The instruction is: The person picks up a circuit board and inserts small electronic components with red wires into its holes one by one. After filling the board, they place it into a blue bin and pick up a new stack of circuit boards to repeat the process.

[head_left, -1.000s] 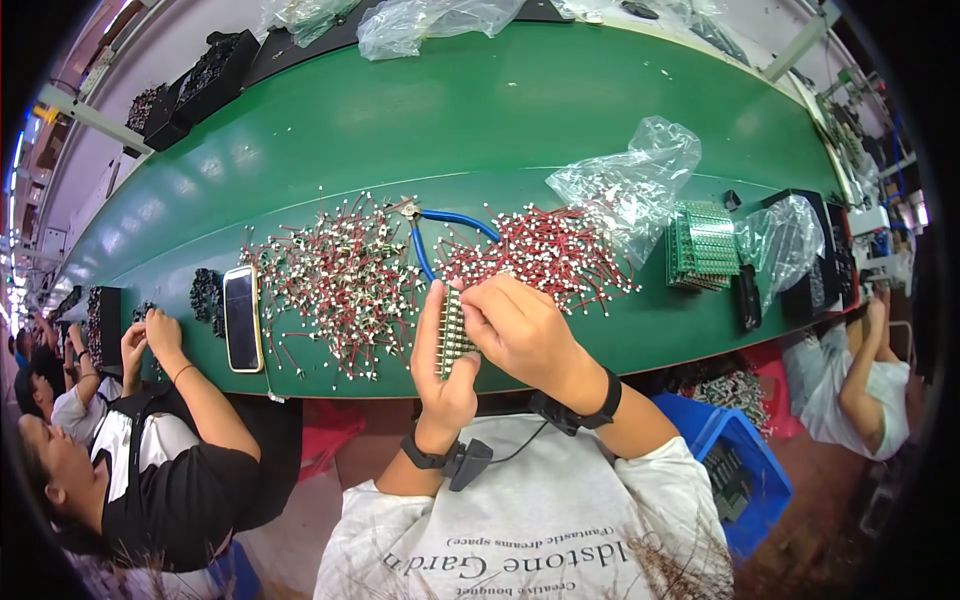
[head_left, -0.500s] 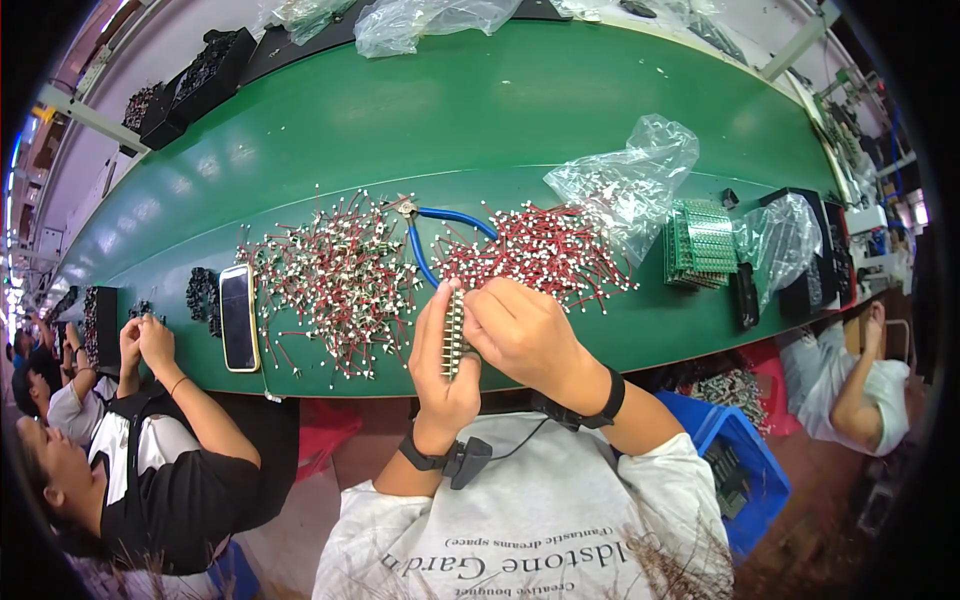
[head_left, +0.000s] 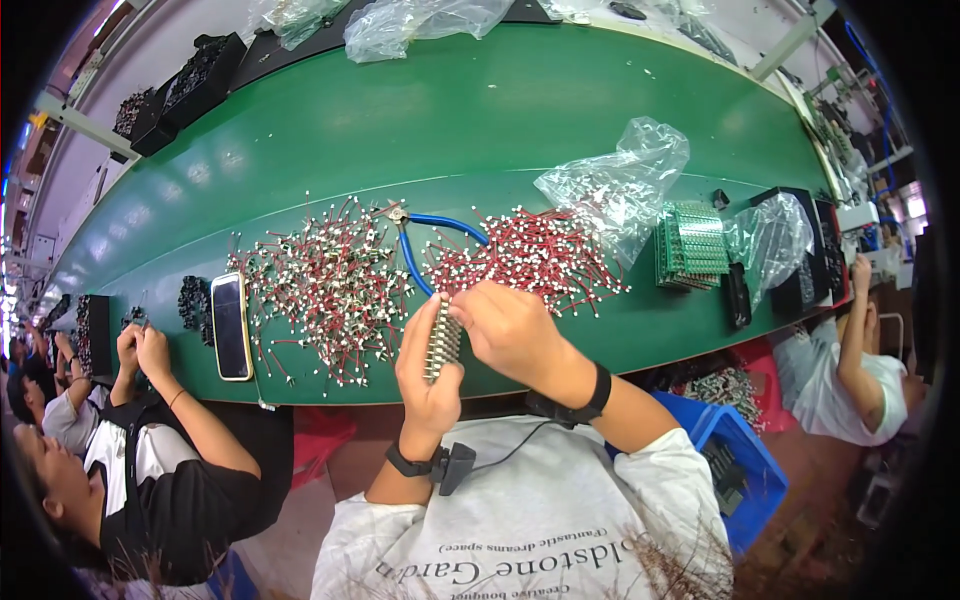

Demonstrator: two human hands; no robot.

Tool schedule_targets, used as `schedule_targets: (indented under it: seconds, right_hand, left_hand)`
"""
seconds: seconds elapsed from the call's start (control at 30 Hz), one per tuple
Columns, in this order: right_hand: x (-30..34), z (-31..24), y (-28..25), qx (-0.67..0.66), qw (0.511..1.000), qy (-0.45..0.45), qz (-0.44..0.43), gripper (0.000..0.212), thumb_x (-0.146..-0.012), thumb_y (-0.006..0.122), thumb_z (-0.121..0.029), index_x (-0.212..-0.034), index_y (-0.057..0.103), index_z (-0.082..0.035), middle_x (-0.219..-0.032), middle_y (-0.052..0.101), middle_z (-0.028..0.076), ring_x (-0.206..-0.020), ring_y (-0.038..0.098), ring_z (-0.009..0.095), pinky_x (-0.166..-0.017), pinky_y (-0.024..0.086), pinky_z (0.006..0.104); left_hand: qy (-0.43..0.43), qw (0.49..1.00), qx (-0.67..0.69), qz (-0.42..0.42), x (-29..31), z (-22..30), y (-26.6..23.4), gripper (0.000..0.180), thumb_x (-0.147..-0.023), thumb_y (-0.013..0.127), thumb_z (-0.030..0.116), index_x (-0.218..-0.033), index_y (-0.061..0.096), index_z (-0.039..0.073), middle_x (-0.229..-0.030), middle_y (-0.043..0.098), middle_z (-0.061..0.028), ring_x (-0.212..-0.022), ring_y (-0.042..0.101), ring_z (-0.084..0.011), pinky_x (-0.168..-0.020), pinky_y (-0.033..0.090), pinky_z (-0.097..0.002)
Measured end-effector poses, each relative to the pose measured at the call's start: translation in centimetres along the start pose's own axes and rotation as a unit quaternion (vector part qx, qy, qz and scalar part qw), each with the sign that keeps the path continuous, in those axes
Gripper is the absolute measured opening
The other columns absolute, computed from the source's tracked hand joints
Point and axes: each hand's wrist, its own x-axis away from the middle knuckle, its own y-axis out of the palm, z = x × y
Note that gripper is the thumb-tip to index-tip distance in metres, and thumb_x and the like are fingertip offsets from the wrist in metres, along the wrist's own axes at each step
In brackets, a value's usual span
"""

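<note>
My left hand [head_left: 425, 385] is closed round a narrow circuit board strip [head_left: 443, 345] with rows of small pale parts along it, held upright over the bench's near edge. At the strip's upper end my right hand [head_left: 515, 335] pinches its thumb and fingers together; what lies between the fingertips is hidden. Just beyond the hands are blue-handled cutters [head_left: 450, 221], their handles spread. To their left is a pile of red wires with white connectors and small boards [head_left: 330, 290]. A second heap of red connector wires [head_left: 535, 250] is at their right.
A clear plastic bag [head_left: 640, 165] covers part of the right heap. Beside it stand stacked green circuit boards [head_left: 692, 245], a black-handled tool [head_left: 738, 295] and a black tray [head_left: 800, 280]. A phone [head_left: 231, 330] lies left. Co-workers sit on both sides; a blue crate [head_left: 760, 495] stands at lower right.
The strip has turned so that more of its face shows. My right hand stays pinched at its upper end, and the whole view has shifted slightly.
</note>
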Motion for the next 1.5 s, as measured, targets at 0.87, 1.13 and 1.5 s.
schedule_targets:
  seconds: [0.87, 1.13, 1.5]
  right_hand:
    - [-2.9, -0.3, -3.0, -0.252, 0.967, 0.027, 0.027, 0.021, -0.077, 0.065, 0.009, -0.093, 0.071, -0.002, -0.087, 0.066, 0.010, -0.080, 0.066, 0.022, -0.070, 0.053, 0.0298]
    - [-0.8, -0.8, 0.7, -0.191, 0.978, 0.075, 0.033, 0.024, -0.079, 0.065, 0.007, -0.101, 0.066, -0.001, -0.089, 0.065, 0.012, -0.072, 0.065, 0.023, -0.061, 0.053, 0.0319]
    - [-0.2, -0.8, 0.7, -0.189, 0.977, 0.074, 0.064, 0.017, -0.077, 0.067, 0.007, -0.091, 0.060, 0.001, -0.081, 0.061, 0.009, -0.066, 0.064, 0.018, -0.056, 0.053, 0.0296]
  left_hand:
    - [-0.164, 0.908, 0.370, 0.106, -1.9, 0.1, 0.0, 0.077, -0.069, 0.042, -0.003, -0.145, 0.038, -0.007, -0.131, 0.055, -0.0168, -0.111, 0.060, -0.0205, -0.095, 0.049, -0.0323]
    - [-0.143, 0.946, 0.281, 0.077, -1.3, 1.4, 0.4, 0.078, -0.067, 0.045, -0.004, -0.146, 0.040, -0.005, -0.128, 0.056, -0.0115, -0.101, 0.058, -0.0131, -0.082, 0.049, -0.0238]
    - [-0.135, 0.953, 0.263, 0.064, -0.6, 0.8, 0.8, 0.079, -0.067, 0.045, -0.005, -0.146, 0.041, -0.004, -0.129, 0.052, -0.0095, -0.100, 0.057, -0.0127, -0.079, 0.049, -0.0229]
